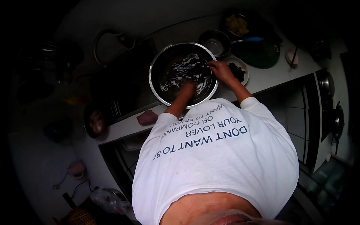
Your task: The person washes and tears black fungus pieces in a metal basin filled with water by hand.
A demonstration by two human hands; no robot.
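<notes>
While the round bowl (157, 70), with no long axis, lies ahead of the shirt (221, 161), the left hand (187, 89) is inside it, toward the shirt side; its fingers are lost in dim water (191, 64), so opening and hold cannot be told. The right hand (219, 69) is curled closed on the bowl's right edge.

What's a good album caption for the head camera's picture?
Left hand down in a metal bowl of rippling liquid, right hand at its edge.
</notes>
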